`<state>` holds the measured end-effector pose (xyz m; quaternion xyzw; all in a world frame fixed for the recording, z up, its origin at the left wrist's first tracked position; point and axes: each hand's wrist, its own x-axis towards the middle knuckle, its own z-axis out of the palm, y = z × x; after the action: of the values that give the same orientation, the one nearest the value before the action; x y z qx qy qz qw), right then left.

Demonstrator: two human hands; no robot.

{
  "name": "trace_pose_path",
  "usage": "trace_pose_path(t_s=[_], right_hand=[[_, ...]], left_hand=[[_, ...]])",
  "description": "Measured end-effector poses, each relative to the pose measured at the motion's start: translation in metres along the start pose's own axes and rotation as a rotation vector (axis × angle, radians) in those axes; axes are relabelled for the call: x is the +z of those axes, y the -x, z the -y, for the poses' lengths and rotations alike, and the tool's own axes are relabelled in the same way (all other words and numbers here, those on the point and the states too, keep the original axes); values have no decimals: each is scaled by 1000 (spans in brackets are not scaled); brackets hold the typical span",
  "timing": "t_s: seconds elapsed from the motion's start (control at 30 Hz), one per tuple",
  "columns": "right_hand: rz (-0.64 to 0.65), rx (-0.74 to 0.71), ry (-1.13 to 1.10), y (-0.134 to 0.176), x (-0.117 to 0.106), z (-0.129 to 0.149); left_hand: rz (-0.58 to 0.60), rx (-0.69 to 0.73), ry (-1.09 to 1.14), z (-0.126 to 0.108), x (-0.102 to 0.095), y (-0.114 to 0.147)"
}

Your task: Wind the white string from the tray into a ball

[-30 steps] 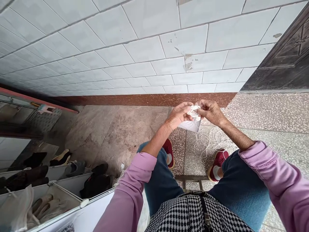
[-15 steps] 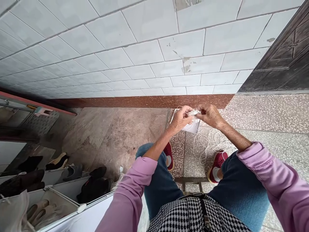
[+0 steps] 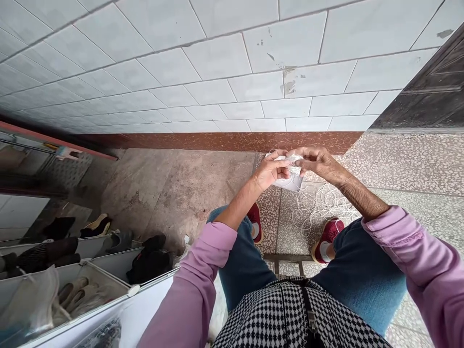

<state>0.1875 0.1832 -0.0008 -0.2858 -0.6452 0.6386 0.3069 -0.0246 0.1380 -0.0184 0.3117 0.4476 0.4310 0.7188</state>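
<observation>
Between my two hands is a small bundle of white cord [image 3: 294,166], held over a shallow white box [image 3: 293,183] on the floor. My left hand [image 3: 270,170] grips the bundle's left side with thumb and fingers. From the right, my right hand [image 3: 319,163] pinches the same bundle. Fingers cover part of it, so its exact shape is hard to make out. A loose tangle of white cord [image 3: 322,205] lies on the speckled floor, right of the box and in front of my right shoe.
A tiled wall [image 3: 213,96] rises just beyond my hands. At lower left stands a white rack [image 3: 119,299] holding shoes [image 3: 76,292]. My red shoes [image 3: 330,234] flank a metal stool bar [image 3: 288,257]. A dark door [image 3: 431,92] is at upper right.
The view has shifted a little, and my hands appear slightly higher. My left fingers have spread somewhat, while my right hand has shifted its pinch on the bundle.
</observation>
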Motion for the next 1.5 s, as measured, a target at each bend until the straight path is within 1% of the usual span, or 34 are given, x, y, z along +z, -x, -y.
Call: trace_pose_path(t_s=[0.13, 0.2, 0.23, 0.3, 0.37, 0.4, 0.47, 0.53, 0.67, 0.77, 0.87, 1.03, 1.13, 1.23, 1.3, 1.37, 1.43, 1.5], right_hand=[[22, -1, -44, -1, 2, -4], [-12, 13, -57, -2, 2, -6], [-39, 20, -57, -2, 2, -8], [-98, 34, -49, -4, 3, -9], [-148, 38, -36, -6, 3, -11], [-169, 33, -28, -7, 3, -13], [-197, 20, -8, -9, 3, -15], [-212, 14, 10, -10, 3, -18], [-215, 29, 43, -7, 3, -20], [-192, 40, 62, -5, 3, -18], [-174, 35, 57, -4, 4, -17], [-198, 18, 9, -6, 5, -24], [-166, 43, -10, -4, 1, -26], [-78, -4, 86, 0, -7, -23], [-31, -74, 184, 3, -11, -19], [13, -112, 256, 7, -13, -17], [46, -96, 276, 9, -12, -16], [40, -62, 247, 10, -10, -17]], left_hand=[[-30, -8, 26, 0, -4, 2], [-52, 21, -36, 3, -3, 1], [-68, 61, -109, 5, -2, 0], [-130, 198, -330, 10, 2, -2], [-191, 386, -597, 14, 4, -3], [-198, 478, -717, 16, 4, -3], [-142, 610, -879, 19, 4, -1], [-51, 639, -941, 20, 3, 1], [71, 526, -958, 19, 4, 4], [132, 433, -969, 14, 3, 4], [105, 386, -1022, 12, 2, 5], [49, 469, -1108, 17, 2, 1], [5, 455, -1110, 19, 2, -3], [-29, 390, -1049, 16, 1, -3], [-10, 334, -980, 13, 1, 1], [58, 237, -881, 10, 3, 5], [140, 112, -762, 7, 6, 10], [220, 26, -652, 3, 9, 14]])
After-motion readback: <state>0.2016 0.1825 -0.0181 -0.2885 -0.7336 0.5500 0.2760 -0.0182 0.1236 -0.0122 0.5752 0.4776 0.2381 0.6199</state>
